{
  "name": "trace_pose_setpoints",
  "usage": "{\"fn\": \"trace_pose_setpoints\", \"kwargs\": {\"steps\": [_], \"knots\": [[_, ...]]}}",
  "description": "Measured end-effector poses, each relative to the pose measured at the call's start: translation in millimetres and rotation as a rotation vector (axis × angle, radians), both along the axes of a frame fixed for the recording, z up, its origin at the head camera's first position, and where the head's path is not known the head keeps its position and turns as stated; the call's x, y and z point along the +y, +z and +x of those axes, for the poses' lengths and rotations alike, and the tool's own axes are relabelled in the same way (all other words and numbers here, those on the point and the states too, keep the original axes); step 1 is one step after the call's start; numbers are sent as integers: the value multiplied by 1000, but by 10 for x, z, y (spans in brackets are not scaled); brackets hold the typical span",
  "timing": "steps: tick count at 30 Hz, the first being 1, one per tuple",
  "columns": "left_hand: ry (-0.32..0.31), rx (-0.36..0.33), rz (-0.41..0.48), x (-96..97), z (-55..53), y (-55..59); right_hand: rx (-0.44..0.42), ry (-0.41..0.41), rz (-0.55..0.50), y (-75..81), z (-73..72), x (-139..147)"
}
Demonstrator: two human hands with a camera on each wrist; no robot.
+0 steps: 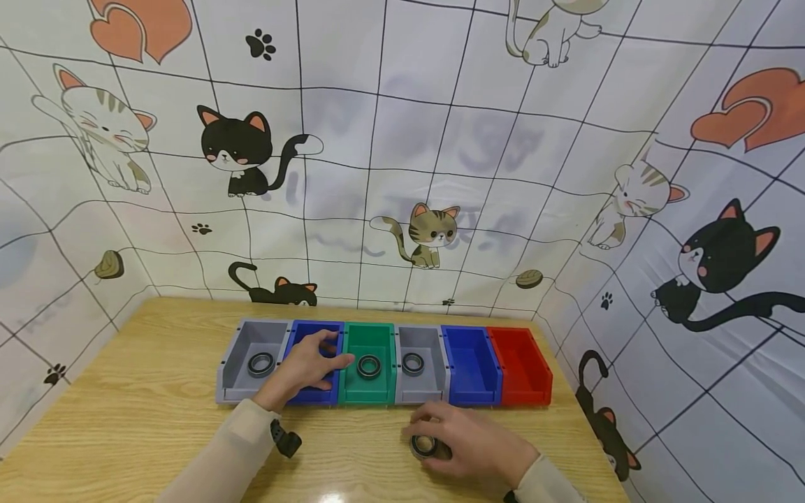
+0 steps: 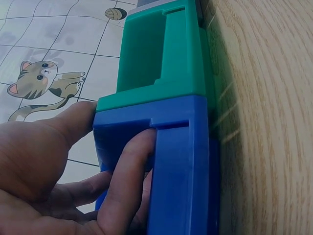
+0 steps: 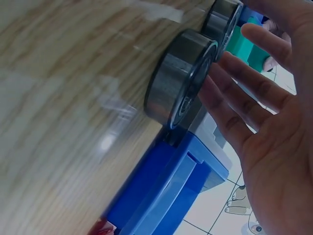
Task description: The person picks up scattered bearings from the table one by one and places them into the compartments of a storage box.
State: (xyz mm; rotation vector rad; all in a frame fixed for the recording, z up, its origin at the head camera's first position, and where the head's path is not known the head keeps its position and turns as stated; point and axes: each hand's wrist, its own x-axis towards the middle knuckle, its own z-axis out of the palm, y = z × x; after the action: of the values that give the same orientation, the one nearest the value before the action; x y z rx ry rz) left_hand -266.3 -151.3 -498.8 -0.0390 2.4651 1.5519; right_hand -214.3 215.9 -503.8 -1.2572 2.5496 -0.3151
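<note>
My left hand [image 1: 309,363] reaches into the left blue bin [image 1: 312,397], thumb and fingers spread. In the left wrist view the fingers dip inside this blue bin [image 2: 176,171]; whether they touch anything at its bottom is hidden. On the table in front of the bins, my right hand [image 1: 468,441] is over a ball bearing [image 1: 423,446], its fingers extended. The right wrist view has two bearings side by side, a nearer bearing [image 3: 168,83] and a farther bearing [image 3: 219,22], with the fingertips against or close beside them.
Bearings lie in the left grey bin [image 1: 239,388], the green bin [image 1: 367,392] and the second grey bin [image 1: 421,392]. Right of these stand another blue bin [image 1: 474,370] and a red bin [image 1: 520,370]. A cat-print cloth [image 1: 352,140] hangs behind the wooden table [image 1: 144,391].
</note>
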Motion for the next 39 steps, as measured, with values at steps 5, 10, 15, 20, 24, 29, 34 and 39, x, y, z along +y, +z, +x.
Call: {"fn": "trace_pose_setpoints", "kwargs": {"steps": [5,10,15,20,24,29,34,39], "knots": [[-3,3,6,10,3,4,18,45,8,-17,-7,-22],[-2,5,6,10,3,3,44,75,18,-9,-8,-49],[-1,2,2,-12,-8,-17,91,121,2,-38,-38,-55],[-1,0,1,-18,-8,-21,86,139,0,-33,-53,-69],[-4,2,3,-15,-7,-26,74,145,3,-19,-47,-82],[-6,-2,5,-14,-4,-22,56,130,-3,6,-44,-79],[-10,3,5,-18,-2,-13,35,80,-6,74,-41,-53],[-16,10,13,-14,-6,-5,49,25,-7,167,-59,-8]]}}
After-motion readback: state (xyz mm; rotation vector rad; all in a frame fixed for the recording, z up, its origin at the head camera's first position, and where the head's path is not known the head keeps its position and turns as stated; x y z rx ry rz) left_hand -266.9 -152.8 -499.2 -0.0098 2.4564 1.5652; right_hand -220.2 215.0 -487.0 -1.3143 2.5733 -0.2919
